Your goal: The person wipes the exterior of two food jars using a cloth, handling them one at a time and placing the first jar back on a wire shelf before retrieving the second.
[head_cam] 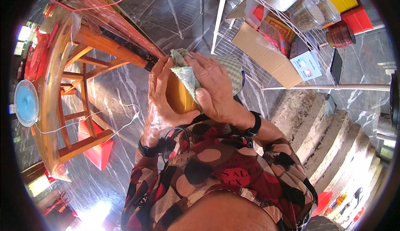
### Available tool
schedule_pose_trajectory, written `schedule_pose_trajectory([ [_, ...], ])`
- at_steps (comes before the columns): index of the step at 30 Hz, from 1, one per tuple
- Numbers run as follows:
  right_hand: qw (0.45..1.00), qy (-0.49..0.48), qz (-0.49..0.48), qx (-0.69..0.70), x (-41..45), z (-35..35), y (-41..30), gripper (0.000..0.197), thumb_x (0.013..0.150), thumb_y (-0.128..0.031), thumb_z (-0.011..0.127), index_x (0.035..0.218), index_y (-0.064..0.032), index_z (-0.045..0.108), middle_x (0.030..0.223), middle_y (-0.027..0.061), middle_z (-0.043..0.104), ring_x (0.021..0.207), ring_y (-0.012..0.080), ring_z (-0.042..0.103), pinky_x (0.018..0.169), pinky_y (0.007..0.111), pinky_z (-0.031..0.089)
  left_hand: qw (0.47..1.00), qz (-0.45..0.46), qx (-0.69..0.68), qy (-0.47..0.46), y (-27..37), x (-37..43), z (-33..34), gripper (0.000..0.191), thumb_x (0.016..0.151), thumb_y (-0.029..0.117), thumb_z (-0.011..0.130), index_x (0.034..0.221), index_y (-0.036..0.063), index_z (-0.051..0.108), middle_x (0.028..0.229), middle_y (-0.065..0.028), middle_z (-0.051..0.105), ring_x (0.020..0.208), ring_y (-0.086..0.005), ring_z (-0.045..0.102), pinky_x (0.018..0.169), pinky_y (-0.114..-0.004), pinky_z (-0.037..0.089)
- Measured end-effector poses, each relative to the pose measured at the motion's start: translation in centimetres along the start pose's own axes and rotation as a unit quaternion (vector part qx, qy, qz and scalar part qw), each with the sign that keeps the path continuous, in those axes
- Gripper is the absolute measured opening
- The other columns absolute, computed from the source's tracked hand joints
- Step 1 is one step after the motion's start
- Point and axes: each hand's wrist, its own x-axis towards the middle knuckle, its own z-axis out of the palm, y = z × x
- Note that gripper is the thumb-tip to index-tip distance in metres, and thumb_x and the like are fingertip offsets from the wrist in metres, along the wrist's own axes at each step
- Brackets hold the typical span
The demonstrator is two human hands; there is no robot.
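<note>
In front of my chest, my left hand (159,96) grips the left side of a rounded yellow object (178,93), its thumb along the near edge. My fingers and the cloth cover much of it, so I cannot tell its exact kind. My right hand (215,90) presses a pale green cloth (186,71) against its top and right side. The cloth's upper end is bunched between both hands. Behind my right hand shows a rounded thing with a green and white zigzag pattern (232,71), partly hidden.
At left stands a wooden table (51,106) with a wooden stool (81,106), a blue fan (26,103) and trailing white cables. A white wire rack (215,28) at upper right holds jars and a cardboard box (262,53). Concrete steps (325,131) rise at right.
</note>
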Motion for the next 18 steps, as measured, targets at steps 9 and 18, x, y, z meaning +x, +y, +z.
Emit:
schedule_pose_trajectory([
  [9,0.999,-0.018,0.047,0.018,-1.1,-1.1,4.1,0.046,0.097,-0.029,0.038,0.131,-0.0008,0.051,0.128,0.0221,0.055,0.118,0.0396,0.051,0.101,0.048,0.035,1.000,0.022,-0.006,0.015,-0.2,0.0,0.3,0.111,0.047,0.032,0.085,0.144,0.0032,0.039,0.143,-0.0227,0.040,0.133,-0.0409,0.039,0.111,-0.049,0.033],
  [18,0.975,-0.036,0.208,0.074,-3.0,-2.0,8.0,0.044,0.101,-0.030,0.034,0.112,0.0030,0.061,0.107,0.0250,0.064,0.101,0.0432,0.060,0.090,0.045,0.045,0.998,0.048,0.039,0.001,0.8,-0.5,0.4,0.114,0.047,0.037,0.084,0.146,0.0054,0.037,0.145,-0.0214,0.038,0.133,-0.0410,0.038,0.110,-0.051,0.031],
])
